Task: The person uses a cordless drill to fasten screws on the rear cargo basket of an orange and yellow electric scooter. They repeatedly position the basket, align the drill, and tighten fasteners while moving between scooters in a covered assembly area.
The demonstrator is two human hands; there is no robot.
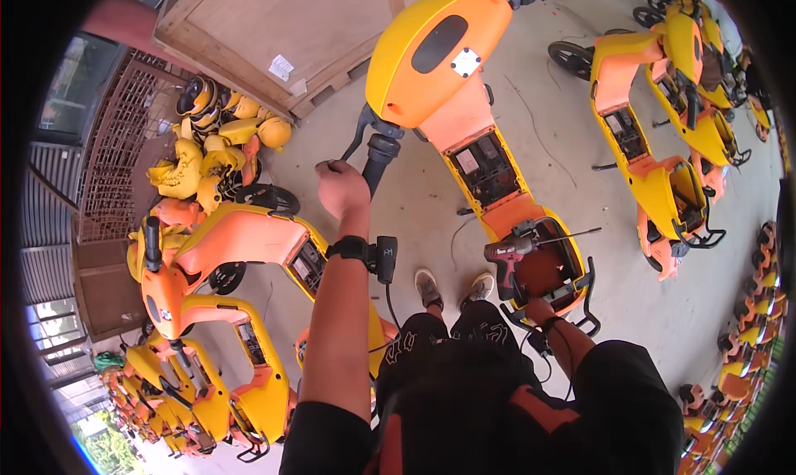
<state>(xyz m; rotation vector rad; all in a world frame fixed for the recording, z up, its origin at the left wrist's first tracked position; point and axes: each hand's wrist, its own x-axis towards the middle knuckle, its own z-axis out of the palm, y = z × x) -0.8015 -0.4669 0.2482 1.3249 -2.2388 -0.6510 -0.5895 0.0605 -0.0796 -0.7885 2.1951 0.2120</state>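
One left hand (342, 190) curled on slim lever (356, 138); right (541, 310), grip unclear, at tubular rack (591, 278)

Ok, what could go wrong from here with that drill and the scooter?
The drill lies over the scooter's open rear compartment; a jolt might drop it. Its long bit juts past the rim and could catch someone passing. The cable below the left wrist device might snag on the handlebar.

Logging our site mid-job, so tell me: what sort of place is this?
Probably a scooter repair workshop or depot: many yellow-and-orange scooters stand around, several with open floor compartments; yellow and orange plastic-looking parts are heaped together; and there is a dark-red-and-black cordless drill.
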